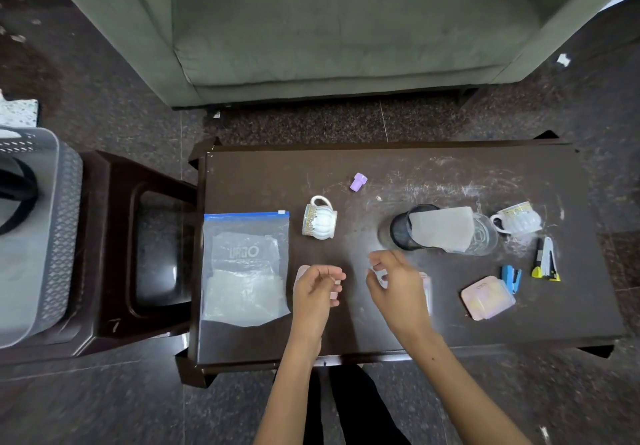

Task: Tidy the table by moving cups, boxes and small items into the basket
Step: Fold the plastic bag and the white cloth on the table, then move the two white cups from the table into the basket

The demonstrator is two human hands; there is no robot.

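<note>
The white cup with gold trim (319,218) lies on its side on the bench (450,327), its long axis running away from the person, handle at the far end and mouth towards the near edge. Taking this cup as the landmark: the left hand (318,284) hovers just on its near side, almost directly in line with the mouth, while the right hand (398,282) sits near and to the right, a little further off. So the left hand looks the nearer for a grasp, and the basket (38,237) stands well to the cup's left, beyond the bench end on a dark stool (114,254), which also favours that hand.

Both hands hold nothing that I can make out; their fingers are loosely curled, the right one blurred. A pink thing peeps out beneath each hand, too hidden to name.

Left of the cup lies a zip bag (245,268); beyond it a purple cap (358,181); to its right a dark holder (412,226) under a cloth, a second cup (517,219), a pink box (487,297) and staplers
</note>
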